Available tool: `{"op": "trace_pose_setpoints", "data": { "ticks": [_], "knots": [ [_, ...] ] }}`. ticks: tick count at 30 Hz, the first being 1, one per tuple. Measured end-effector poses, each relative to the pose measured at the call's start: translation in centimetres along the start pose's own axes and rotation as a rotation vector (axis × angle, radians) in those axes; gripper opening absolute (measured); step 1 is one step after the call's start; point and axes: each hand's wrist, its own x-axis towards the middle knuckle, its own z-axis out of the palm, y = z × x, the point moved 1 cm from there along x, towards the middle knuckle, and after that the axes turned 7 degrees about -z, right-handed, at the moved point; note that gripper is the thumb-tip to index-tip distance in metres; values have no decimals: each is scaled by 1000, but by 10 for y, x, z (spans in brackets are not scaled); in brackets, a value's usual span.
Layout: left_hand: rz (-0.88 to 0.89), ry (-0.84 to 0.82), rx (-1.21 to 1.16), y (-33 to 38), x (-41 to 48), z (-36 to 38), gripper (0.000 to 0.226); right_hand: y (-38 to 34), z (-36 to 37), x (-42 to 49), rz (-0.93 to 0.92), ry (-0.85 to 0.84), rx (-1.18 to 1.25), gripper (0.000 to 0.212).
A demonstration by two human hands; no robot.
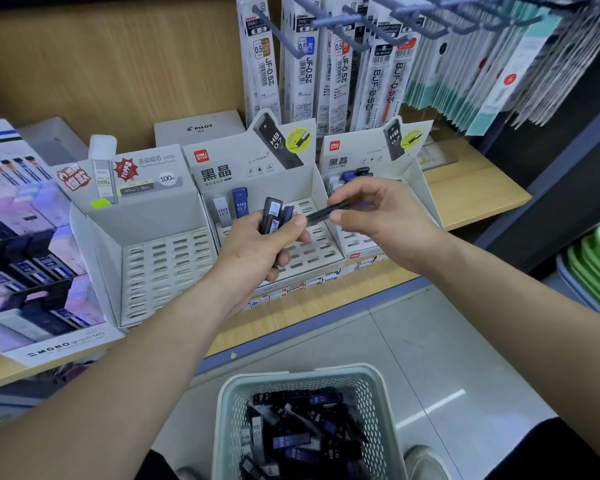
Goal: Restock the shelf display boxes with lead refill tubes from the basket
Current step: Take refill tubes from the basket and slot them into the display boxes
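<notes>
A small bundle of lead refill tubes [273,214] is gripped upright in the left hand [257,251], whose fingers and thumb are curled round it. A single dark tube [324,213] is pinched between the thumb and fingers of the right hand [388,220] and lies almost level, its far end reaching towards the left thumb; whether it touches cannot be told. Both hands are held above the slotted tray of the middle display box [267,181], at the back of which two tubes [240,202] are seen standing side by side. A few more tubes are seen at the back of the right display box [413,168], partly hidden behind the right hand. The left display box [153,216] is set just beside the middle one on the wooden shelf [465,195]. The basket [302,372] is placed well below the hands, on the floor [430,341], and a loose heap of tubes [302,438] is held in it.
</notes>
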Motion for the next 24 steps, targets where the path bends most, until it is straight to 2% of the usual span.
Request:
{"op": "trace_pose_setpoints", "data": {
  "ticks": [5,9,13,18,21,24],
  "knots": [
    [-3,3,57,-2,5,15,19,2,-13,-1,-1,29,32,17],
    [-13,-6,145,-7,10,28,23,8,-26,-1,35,107,104,30],
    [-24,-16,161,-7,12,33,15,7,-47,1,62,189,179,27],
    [3,-22,57,-1,9,36,29,6,-48,-4,73,89,213,20],
    [32,54,-9,2,12,36,22,10,-33,-9,95,4,190,20],
    [52,94,50,1,16,33,17,14,-23,-11,99,-63,47,16]
  ]
}}
